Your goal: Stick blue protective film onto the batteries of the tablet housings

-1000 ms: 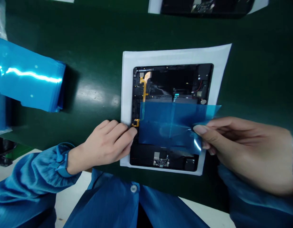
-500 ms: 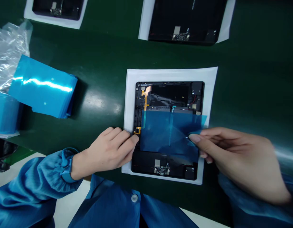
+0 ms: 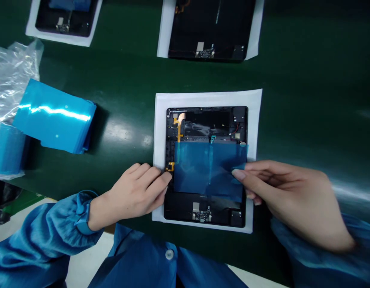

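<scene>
Compared with the earlier frames, the blue film (image 3: 209,170) had been drawn leftward and lower over the opened tablet chassis (image 3: 209,120), so that its right edge, formerly overhanging the frame, lay about level with the right rim. The camera had also tipped, bringing two further chassis (image 3: 207,28) (image 3: 65,16) into sight at the top. In the head view, the film lay across the middle of the chassis, below the orange flex cable (image 3: 179,128) and above the connector board at the near end; whether it was fully seated could not be told. The chassis rested on a white sheet (image 3: 161,120) on the green work surface (image 3: 307,80). The left hand (image 3: 133,192) lay flat, fingers close together and gripping nothing, with the fingertips bearing on the left rim of the chassis beside the cable's lower end. The right hand (image 3: 293,200) pinched the film's right edge between thumb and fingers. By appearance the film was very light, thin and limp, prone to creasing and to clinging, so it was best taken at an edge or corner, clear of the middle. A stack of blue films (image 3: 54,116) lay well to the left, against a clear plastic bag (image 3: 11,76).
</scene>
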Action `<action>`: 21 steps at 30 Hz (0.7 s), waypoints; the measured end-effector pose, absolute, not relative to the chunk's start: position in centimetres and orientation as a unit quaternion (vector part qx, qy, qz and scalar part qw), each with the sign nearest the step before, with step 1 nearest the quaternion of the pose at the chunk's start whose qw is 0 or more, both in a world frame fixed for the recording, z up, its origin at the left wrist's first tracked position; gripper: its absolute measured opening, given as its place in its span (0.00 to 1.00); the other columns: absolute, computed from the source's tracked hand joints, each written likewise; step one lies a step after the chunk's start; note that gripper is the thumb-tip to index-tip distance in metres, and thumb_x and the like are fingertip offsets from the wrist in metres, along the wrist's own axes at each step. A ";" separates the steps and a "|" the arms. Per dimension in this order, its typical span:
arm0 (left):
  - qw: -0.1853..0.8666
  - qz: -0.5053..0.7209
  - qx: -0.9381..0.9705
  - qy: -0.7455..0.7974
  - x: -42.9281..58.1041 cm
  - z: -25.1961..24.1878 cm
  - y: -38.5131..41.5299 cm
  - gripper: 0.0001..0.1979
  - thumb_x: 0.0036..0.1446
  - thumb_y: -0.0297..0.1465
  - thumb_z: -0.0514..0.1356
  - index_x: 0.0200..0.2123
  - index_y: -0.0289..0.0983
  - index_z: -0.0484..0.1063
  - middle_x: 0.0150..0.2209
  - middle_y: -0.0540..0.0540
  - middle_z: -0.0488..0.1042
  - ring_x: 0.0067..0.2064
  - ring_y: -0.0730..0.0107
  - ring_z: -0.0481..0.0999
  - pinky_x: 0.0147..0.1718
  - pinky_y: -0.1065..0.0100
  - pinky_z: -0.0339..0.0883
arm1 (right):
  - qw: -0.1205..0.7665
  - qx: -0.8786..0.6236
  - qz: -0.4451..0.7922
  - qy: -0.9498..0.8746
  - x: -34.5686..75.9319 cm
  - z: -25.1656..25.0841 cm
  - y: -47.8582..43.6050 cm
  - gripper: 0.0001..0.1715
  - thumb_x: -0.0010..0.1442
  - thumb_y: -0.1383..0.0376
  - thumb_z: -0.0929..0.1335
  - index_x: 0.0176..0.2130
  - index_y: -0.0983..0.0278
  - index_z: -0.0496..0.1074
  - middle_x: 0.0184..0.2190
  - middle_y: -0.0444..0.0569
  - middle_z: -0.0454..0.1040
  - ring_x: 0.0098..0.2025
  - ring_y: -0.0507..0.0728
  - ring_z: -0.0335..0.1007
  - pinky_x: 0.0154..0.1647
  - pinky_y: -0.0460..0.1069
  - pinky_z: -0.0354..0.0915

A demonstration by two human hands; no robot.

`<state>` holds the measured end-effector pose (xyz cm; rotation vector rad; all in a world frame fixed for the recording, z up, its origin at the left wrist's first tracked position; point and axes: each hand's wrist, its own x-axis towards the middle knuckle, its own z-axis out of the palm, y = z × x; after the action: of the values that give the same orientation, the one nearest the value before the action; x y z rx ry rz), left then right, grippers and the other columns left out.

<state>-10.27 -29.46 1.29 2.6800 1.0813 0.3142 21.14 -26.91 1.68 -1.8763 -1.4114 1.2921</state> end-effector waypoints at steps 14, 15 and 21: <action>0.072 0.038 0.965 0.247 -5.3 2.0 -24.3 0.17 0.71 0.27 0.59 0.59 0.39 0.78 0.43 0.43 0.77 0.41 0.58 0.76 0.39 0.59 0.67 | 0.410 -0.634 0.485 -0.442 21.1 -0.5 -27.4 0.19 0.60 0.51 0.79 0.43 0.62 0.80 0.20 0.39 0.72 0.17 0.50 0.64 0.16 0.46 0.63; 0.081 0.022 0.967 0.241 -4.1 1.9 -23.9 0.20 0.69 0.26 0.59 0.61 0.40 0.77 0.44 0.42 0.77 0.42 0.58 0.76 0.40 0.59 0.67 | 0.422 -0.633 0.480 -0.437 21.2 -0.8 -27.4 0.19 0.60 0.51 0.78 0.42 0.61 0.79 0.19 0.38 0.70 0.17 0.50 0.64 0.16 0.46 0.62; 0.129 0.002 0.964 0.232 -1.5 1.8 -22.7 0.24 0.67 0.24 0.57 0.64 0.39 0.74 0.50 0.39 0.78 0.50 0.54 0.78 0.47 0.58 0.69 | 0.414 -0.644 0.382 -0.518 21.3 -0.4 -27.6 0.16 0.64 0.50 0.74 0.41 0.60 0.79 0.26 0.43 0.77 0.21 0.51 0.69 0.20 0.47 0.65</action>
<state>-1.51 -22.69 1.82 2.8033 0.6759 0.0067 21.26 -27.62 -0.38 -1.6181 -1.3012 0.9593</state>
